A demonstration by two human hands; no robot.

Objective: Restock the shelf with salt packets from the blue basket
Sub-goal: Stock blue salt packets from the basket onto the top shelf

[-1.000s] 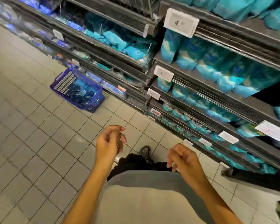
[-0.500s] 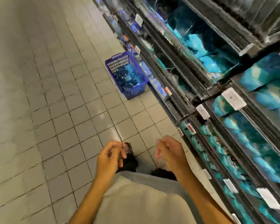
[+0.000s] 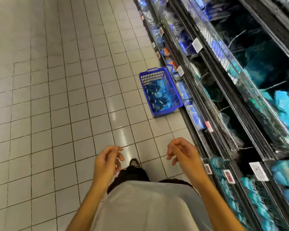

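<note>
- One basket (image 3: 160,92) is sitting on the floor (image 3: 57,97) beside the shelf (image 3: 223,97), holding blue packets (image 3: 157,97) too jumbled for counting.
- Two hands, left (image 3: 107,162) and right (image 3: 182,152), are hanging loosely curled, holding nothing.

A floor (image 3: 65,97) of pale square tiles with dark grout lines carries the scene. A blue basket (image 3: 173,93) of perforated plastic stands directly on it, pushed up against the foot of the shelving (image 3: 223,105), with blue salt packets (image 3: 158,97) lying inside. The shelving runs along the floor's right edge in dark tiers, each holding blue and turquoise packets (image 3: 284,104) behind rails with white price tags (image 3: 258,170). One shoe (image 3: 135,162) stands on the tiles near the bottom edge.
</note>
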